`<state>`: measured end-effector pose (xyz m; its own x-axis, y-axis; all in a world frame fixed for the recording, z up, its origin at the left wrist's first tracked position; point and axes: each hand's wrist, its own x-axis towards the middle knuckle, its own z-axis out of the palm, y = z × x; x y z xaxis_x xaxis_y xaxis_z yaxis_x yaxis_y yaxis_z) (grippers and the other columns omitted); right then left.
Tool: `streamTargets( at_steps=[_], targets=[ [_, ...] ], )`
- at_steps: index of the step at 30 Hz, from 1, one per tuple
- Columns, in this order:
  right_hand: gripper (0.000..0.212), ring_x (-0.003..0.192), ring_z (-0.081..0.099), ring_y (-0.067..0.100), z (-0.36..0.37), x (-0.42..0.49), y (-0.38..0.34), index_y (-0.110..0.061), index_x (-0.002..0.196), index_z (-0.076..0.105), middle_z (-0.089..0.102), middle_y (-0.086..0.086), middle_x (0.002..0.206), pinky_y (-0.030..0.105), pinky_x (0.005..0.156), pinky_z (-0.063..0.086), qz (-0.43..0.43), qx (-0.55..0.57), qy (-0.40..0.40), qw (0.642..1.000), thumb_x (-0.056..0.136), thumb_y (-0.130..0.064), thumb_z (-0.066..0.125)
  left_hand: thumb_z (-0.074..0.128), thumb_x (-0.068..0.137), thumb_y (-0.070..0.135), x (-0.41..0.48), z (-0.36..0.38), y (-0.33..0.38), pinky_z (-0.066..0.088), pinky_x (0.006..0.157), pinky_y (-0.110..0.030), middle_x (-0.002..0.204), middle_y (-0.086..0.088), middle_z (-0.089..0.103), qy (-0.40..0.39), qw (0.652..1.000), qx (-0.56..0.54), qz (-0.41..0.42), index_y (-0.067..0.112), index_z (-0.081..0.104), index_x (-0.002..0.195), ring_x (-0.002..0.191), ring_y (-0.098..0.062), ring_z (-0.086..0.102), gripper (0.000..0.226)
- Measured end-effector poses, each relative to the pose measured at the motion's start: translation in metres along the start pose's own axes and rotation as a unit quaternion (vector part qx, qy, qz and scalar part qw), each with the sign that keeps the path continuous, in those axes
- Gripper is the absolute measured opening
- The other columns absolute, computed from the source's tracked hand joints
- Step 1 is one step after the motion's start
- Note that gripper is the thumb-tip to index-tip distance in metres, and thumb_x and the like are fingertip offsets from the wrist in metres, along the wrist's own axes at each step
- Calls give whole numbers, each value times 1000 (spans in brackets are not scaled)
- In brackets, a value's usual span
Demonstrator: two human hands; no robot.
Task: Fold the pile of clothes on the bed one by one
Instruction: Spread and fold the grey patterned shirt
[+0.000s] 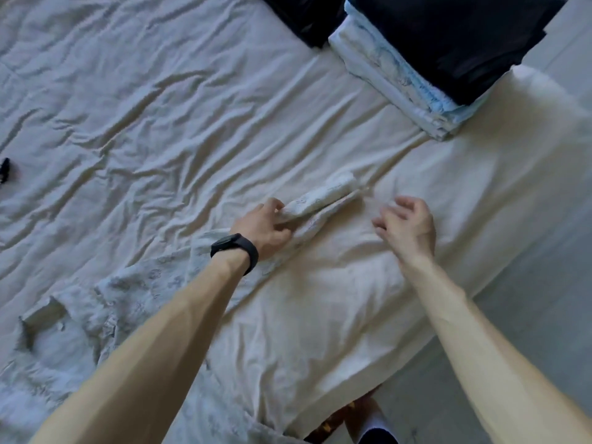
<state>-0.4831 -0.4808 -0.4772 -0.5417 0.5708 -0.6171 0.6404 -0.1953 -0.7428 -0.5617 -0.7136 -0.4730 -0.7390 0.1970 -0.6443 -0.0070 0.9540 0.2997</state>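
White patterned garment [134, 293] lies crumpled across the lower left of the frame, under and beside the left forearm. One long sleeve [323, 195] runs up from it toward the centre, doubled over on itself. The left hand [266, 229] grips that sleeve at its near end, thumb on top and fingers curled beneath. The right hand [407, 225] hangs just to the right of the sleeve, apart from it, with fingers loosely spread and holding nothing; it is blurred. A dark watch [235, 249] sits on the left wrist.

Around the garment the wrinkled bed sheet [160, 107] is bare through the upper left and centre. The bed's edge runs diagonally down the right side, with pale floor [544, 283] beyond it. A folded stack [400, 75] of white, light blue and dark cloth stands in the upper right, well apart from both hands. A small black object [4, 169] lies at the left edge.
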Motion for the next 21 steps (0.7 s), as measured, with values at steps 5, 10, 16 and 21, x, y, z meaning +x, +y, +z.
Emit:
streamTargets(
  at_steps=[5, 10, 16, 21],
  targets=[
    [45, 56, 71, 15, 20, -21, 1, -12, 88, 70, 74, 1, 68, 36, 63, 62, 69, -144, -140, 977, 84, -56, 73, 57, 83, 52, 34, 7, 42, 48, 73, -32, 100, 1, 63, -3, 1000, -19, 0, 28, 48, 110, 84, -21, 59, 38],
    [39, 78, 73, 26, 64, -7, 2, -16, 86, 69, 75, 3, 83, 45, 76, 61, 58, -148, -124, 980, 85, -55, 64, 60, 94, 41, 58, -8, 71, 44, 60, -26, 92, -1, 68, 14, 996, -87, 13, 22, 64, 103, 79, -20, 62, 21],
    [17, 39, 55, 9, 40, -6, 0, -13, 86, 58, 63, -1, 60, 28, 40, 52, 63, 28, -38, 997, 93, -18, 73, 70, 92, 39, 66, -34, 79, 55, 59, -27, 88, 1, 73, 47, 952, -302, -5, 22, 68, 94, 70, -13, 68, 17],
    [25, 47, 65, 9, 36, 1, 8, -5, 113, 55, 70, 2, 84, 29, 45, 57, 106, 34, -58, 992, 97, -19, 67, 76, 83, 49, 80, -30, 86, 52, 74, -27, 110, 5, 67, -52, 985, -163, 6, 27, 60, 114, 95, -12, 65, 41]
  ],
)
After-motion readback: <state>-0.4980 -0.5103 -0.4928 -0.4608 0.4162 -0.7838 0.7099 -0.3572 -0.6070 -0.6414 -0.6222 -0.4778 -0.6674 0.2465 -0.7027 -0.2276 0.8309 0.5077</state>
